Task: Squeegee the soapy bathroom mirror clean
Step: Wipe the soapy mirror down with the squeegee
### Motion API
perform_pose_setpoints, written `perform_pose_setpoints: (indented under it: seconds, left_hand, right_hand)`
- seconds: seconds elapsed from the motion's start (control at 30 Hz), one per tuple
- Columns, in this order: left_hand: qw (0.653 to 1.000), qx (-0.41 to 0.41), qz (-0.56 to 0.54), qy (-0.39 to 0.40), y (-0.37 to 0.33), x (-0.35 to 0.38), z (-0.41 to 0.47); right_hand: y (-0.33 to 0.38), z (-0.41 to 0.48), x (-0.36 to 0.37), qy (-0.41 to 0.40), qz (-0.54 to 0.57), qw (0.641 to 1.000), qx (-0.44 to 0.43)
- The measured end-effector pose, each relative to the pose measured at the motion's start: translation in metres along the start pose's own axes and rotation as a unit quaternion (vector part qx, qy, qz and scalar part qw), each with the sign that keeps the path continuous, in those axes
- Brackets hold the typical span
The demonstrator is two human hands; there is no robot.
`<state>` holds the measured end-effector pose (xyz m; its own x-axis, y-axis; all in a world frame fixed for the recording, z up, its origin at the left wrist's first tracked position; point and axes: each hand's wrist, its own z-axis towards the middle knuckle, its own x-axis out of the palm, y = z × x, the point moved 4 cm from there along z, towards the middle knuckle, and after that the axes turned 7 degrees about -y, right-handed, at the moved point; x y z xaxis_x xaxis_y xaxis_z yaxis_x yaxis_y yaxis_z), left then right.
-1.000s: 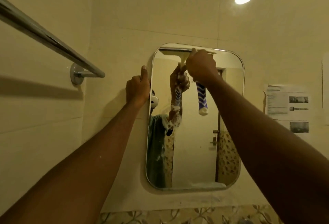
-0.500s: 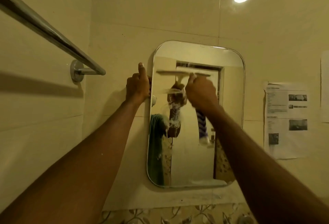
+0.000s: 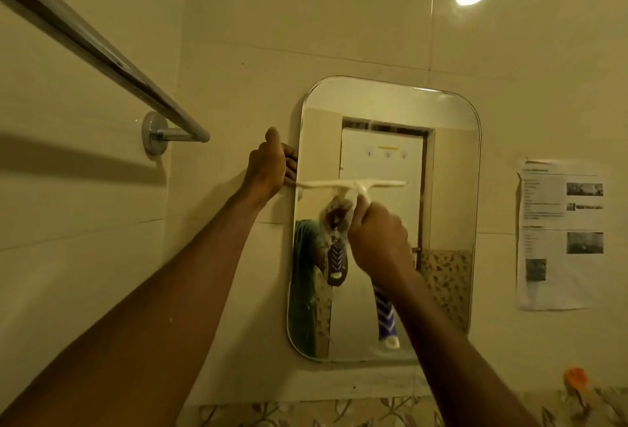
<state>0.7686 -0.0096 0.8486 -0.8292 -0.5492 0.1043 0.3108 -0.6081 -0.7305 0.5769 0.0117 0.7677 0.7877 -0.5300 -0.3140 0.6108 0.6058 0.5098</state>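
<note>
Mirror [image 3: 445, 168] is hanging on the wall, upper glass looking clear; suds are remaining lower left. Right hand [image 3: 379, 239] is gripping the squeegee [image 3: 353, 185] mid-glass; left hand [image 3: 268, 165] is clasping the mirror's edge.

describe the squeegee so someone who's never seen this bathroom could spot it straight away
Find the rounded mirror on the tiled wall. Across its middle lies a pale cream blade bar, the head of the squeegee, held by the right hand. Below the hand its handle is purple with white chevrons, unlike anything nearby.
</note>
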Motion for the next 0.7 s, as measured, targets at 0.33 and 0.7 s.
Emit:
perform_pose_setpoints:
  seconds: [0.33, 0.7]
  left_hand:
    - [1.000, -0.006, 0.000, 0.005, 0.000, -0.001, 0.001]
    - [0.999, 0.010, 0.038, -0.020, -0.002, -0.002, -0.004]
  right_hand:
    - [0.045, 0.085, -0.038, -0.065, 0.032, 0.997, -0.023]
    - [-0.036, -0.073, 0.029, 0.027, 0.004, 0.999, 0.035]
